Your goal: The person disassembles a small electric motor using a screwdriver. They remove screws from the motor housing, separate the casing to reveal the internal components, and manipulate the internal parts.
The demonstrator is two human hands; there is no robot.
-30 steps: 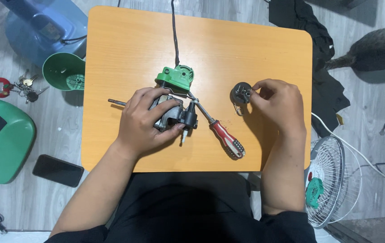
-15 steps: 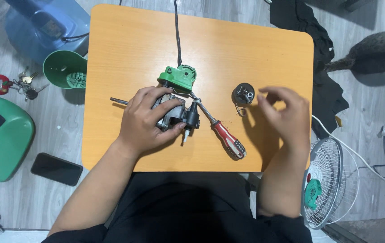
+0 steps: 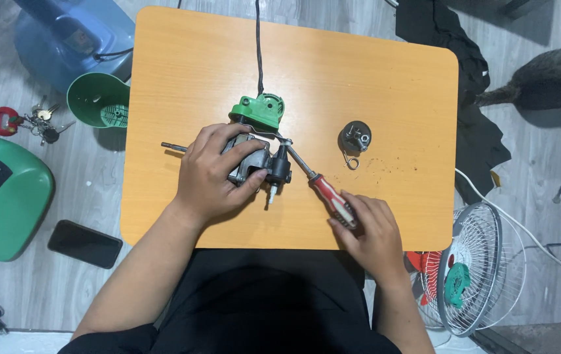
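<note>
orange table (image 3: 385,78) | left hand (image 3: 211,174) grip: motor (image 3: 254,164) | right hand (image 3: 372,229) grip: screwdriver (image 3: 323,190)

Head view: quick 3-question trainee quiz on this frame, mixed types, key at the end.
1. True or false: the left hand rests on the motor.
2. What does the right hand touch? A) round part B) screwdriver handle C) phone
3. Fill in: the round part lies on the table, to the ___ of the motor.

Key:
1. True.
2. B: its fingers are on the red handle of the screwdriver.
3. Right; no hand touches it.
</note>
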